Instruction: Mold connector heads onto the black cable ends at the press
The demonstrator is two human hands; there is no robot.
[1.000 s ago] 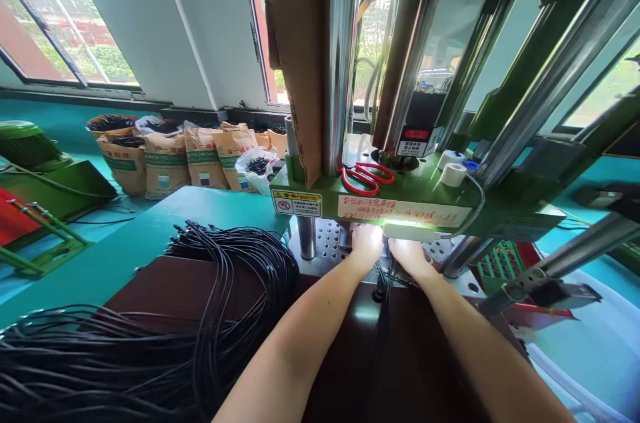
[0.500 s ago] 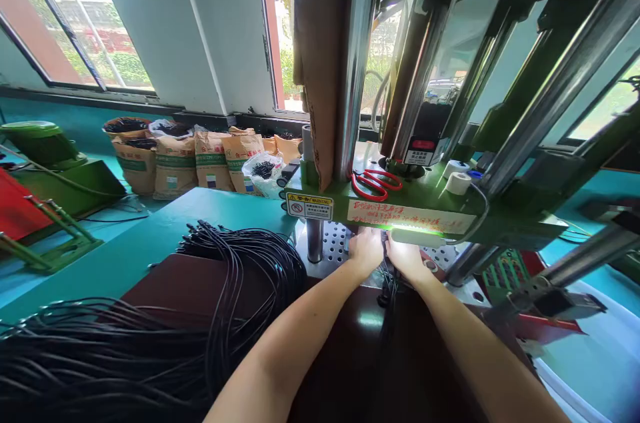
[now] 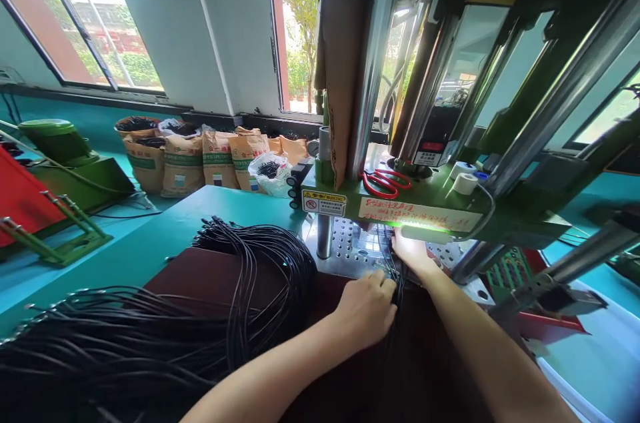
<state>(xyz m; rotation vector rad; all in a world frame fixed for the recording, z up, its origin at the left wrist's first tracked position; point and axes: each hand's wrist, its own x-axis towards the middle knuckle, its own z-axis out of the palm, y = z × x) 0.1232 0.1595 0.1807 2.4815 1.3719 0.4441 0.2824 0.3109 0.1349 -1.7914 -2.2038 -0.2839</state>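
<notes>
My left hand [image 3: 370, 306] is over the dark front board, with its fingers curled round a few black cables [image 3: 399, 279]. These cables run back from it under the green press plate. My right hand [image 3: 411, 251] reaches beneath the plate's front edge, beside the cables' far part; its fingertips are hidden there, in bright light. Under the plate lies a metal bed [image 3: 345, 243] with rows of holes. A large bundle of black cables [image 3: 280, 246] lies looped on the left, and more cables [image 3: 125, 336] spread in front of it.
Red-handled scissors [image 3: 385, 184] and white rolls [image 3: 465, 183] lie on the green press plate [image 3: 520, 226]. Steel columns [image 3: 377, 69] rise from it. A teal table [image 3: 195, 209] extends left. Paper sacks [image 3: 185, 159] stand by the wall. A red tray [image 3: 555, 323] is at the right.
My left hand has come back from under the press plate toward me, down onto the nearer part of the cables. My right hand stays under the plate edge. The view has shifted slightly.
</notes>
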